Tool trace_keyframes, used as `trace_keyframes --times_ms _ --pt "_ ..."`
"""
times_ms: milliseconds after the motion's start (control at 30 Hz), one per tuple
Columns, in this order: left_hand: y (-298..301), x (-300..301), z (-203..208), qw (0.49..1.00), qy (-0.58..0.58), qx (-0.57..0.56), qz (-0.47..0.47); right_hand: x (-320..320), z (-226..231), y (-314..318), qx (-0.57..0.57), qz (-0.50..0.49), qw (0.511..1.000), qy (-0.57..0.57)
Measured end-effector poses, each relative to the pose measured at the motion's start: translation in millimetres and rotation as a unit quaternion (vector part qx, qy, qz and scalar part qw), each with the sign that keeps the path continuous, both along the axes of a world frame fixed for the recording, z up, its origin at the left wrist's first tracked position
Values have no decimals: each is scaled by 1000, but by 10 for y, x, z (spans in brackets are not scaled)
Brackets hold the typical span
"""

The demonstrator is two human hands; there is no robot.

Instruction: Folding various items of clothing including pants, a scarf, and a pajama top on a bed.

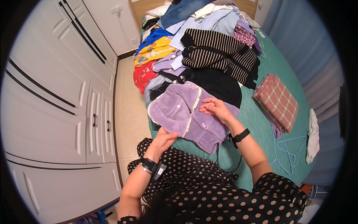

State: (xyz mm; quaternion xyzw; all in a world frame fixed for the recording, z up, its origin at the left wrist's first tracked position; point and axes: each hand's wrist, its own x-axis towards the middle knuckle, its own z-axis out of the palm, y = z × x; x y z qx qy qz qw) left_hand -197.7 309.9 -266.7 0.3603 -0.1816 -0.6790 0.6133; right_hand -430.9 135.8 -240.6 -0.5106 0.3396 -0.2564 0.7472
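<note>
A purple plush hooded garment (173, 108) with cream ruffled trim lies spread over the near edge of the bed, its hood toward the left. My left hand (165, 139) pinches its near edge at the hood, thumb on top and the other fingers mostly underneath. Over the garment's body, my right hand (216, 109) rests with fingers apart and slightly bent, holding nothing that I can see. Beneath and behind the garment is a black piece of clothing (220, 84).
A heap of clothes covers the far bed, with a black-and-cream striped garment (220, 52) in front. On the right are a folded pink plaid cloth (278, 100), light-blue hangers (287, 151) and a white cloth (313, 136). Pale wardrobes (48, 89) line the left.
</note>
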Motion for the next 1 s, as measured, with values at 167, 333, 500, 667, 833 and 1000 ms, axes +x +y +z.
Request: trace_keyframes --times_ms 167,333,500,667,833,1000 --pt "36 201 -589 937 -203 283 -25 -59 46 15 -3 -20 1000 -8" --pt "241 560 -908 967 -35 231 102 -592 139 186 -84 -144 986 12" --pt "64 476 -564 961 68 251 94 -1263 -316 482 -64 -300 947 92" --pt "-64 246 -610 974 74 208 48 -1163 -398 841 63 -170 976 125" --pt "-194 141 -710 965 123 219 78 -849 -679 888 -39 -221 972 74" --pt "-233 178 -664 963 73 204 158 -516 -633 895 20 -272 961 -49"
